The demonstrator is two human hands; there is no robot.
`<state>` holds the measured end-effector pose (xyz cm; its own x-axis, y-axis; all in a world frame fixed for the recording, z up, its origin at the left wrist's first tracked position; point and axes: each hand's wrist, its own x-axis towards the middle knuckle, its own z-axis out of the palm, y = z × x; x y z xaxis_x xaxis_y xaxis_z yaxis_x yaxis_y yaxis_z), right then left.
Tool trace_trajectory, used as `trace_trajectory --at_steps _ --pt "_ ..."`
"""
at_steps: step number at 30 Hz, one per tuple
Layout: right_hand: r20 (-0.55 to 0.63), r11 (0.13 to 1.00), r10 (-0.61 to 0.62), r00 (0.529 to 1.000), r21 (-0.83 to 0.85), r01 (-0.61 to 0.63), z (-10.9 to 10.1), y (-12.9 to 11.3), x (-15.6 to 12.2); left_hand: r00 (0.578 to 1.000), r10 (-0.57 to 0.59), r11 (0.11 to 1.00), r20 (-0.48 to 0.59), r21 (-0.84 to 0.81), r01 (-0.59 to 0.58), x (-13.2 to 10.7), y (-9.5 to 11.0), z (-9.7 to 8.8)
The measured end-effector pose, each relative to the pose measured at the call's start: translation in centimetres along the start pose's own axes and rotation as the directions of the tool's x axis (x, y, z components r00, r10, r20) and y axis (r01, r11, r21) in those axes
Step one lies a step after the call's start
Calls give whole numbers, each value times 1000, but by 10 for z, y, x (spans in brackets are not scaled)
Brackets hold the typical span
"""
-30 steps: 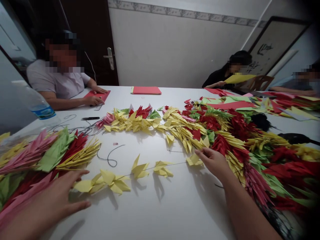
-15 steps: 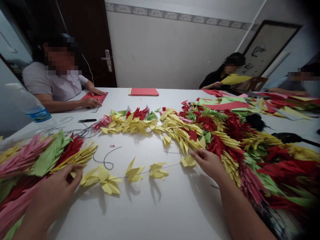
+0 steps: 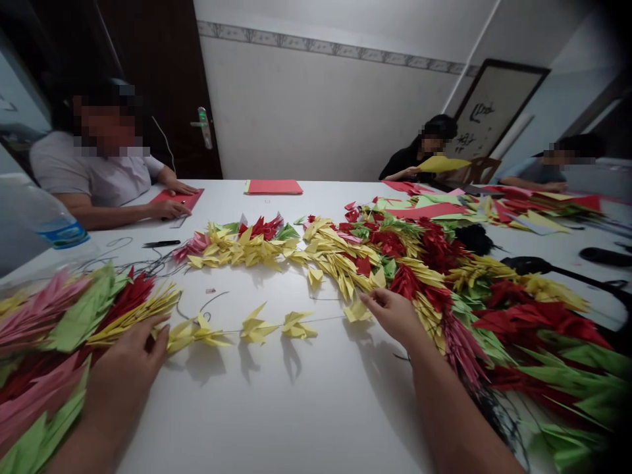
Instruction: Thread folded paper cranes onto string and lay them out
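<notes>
Brightness: dim-ish room overall, white table [image 3: 301, 421] pretty bright though
Shadows: soft, dropping below the yellow paper folds [image 3: 257, 330]
Blur: left hand [image 3: 129, 368] slightly smeared, ugh
Edges: heavy dark corners, wall [image 3: 320, 112] lines bowed, very fisheye

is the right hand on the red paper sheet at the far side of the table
No, the right hand is by the folded yellow paper pieces, well apart from the red paper sheet.

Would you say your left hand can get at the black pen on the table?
Probably yes: only low folded paper strands and loose dark wire lie between the left hand and the black pen.
</notes>
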<state>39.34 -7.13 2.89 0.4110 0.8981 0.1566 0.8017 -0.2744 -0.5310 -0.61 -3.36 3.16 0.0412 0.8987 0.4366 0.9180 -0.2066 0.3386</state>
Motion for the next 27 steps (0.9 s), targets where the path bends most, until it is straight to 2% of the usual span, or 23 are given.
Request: trace_trajectory --at_steps 4,7,10,13,18,25,27 --pt "156 999 -10 988 -41 17 2 -3 -1 997 -22 995 70 98 15 4 -1 3" --pt "158 999 -36 987 -20 40 2 -3 -1 993 -18 997 115 79 9 8 -6 8" --pt "137 998 -42 990 -32 47 2 -3 -2 982 -104 993 158 71 93 7 -7 14" --pt "146 998 -32 989 -55 40 3 -5 -2 977 -184 982 110 68 177 3 2 18" --pt "163 995 -3 987 -103 20 3 -9 -4 974 -206 979 97 22 204 1 13 18" --pt "173 991 -25 985 -123 47 2 -10 -5 962 -267 964 56 13 267 3 4 12" --pt "170 991 -26 985 -125 48 1 -10 -5 975 -211 977 64 2 211 2 1 12"
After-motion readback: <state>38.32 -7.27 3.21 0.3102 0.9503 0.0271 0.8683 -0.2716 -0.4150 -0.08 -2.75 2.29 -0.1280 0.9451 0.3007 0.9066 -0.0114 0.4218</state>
